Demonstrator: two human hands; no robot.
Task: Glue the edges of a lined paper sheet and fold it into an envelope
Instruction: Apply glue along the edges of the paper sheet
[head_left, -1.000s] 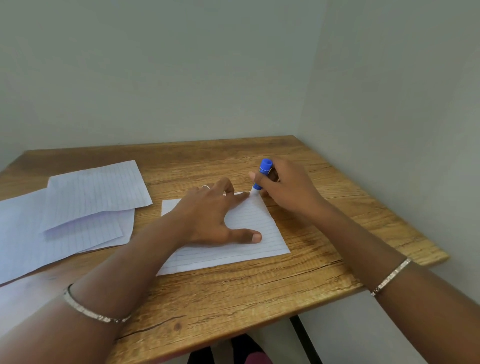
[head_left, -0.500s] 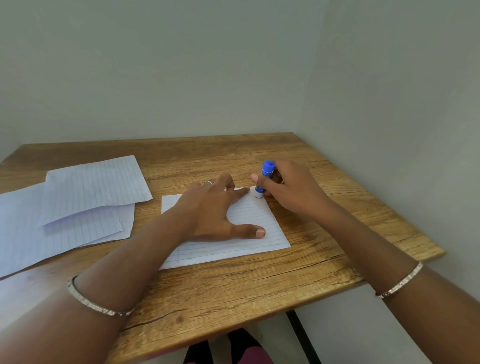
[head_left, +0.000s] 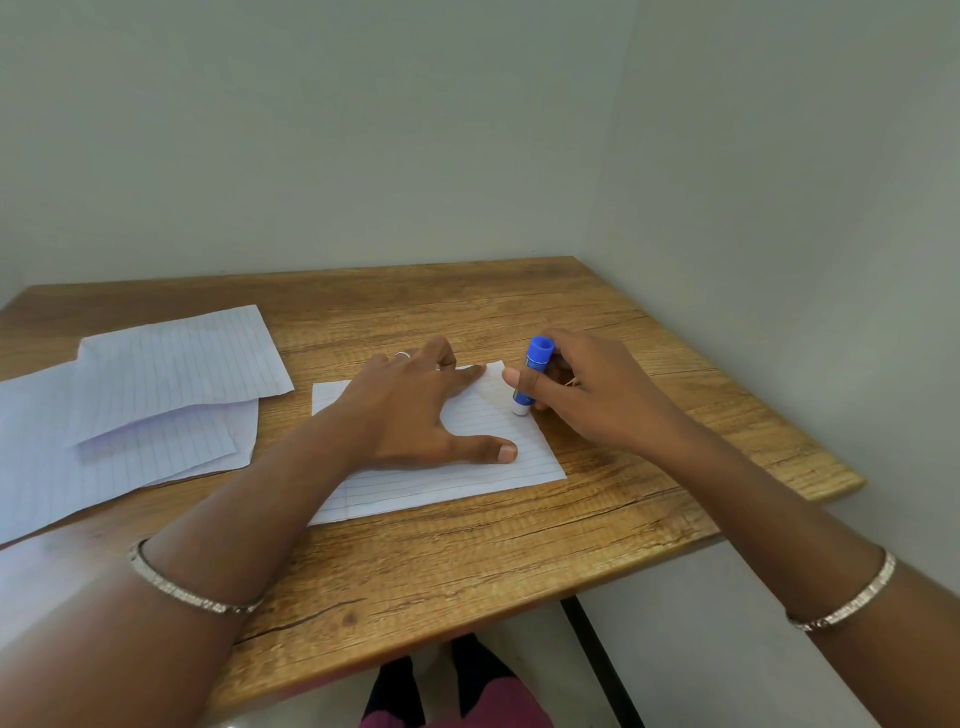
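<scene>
Head view: right hand (head_left: 597, 395) grip closed around glue stick (head_left: 530, 376), tip on lined sheet (head_left: 488, 421); left hand (head_left: 415, 410) flat, splayed.

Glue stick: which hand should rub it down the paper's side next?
Right. The right hand already grips the glue stick with its tip on the paper's right edge. The left hand lies flat, pinning the paper.

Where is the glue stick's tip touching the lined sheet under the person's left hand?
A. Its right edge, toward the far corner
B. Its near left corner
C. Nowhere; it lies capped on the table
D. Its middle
A: the right hand presses the glue stick tip-down on the lined sheet at its right edge.
</scene>
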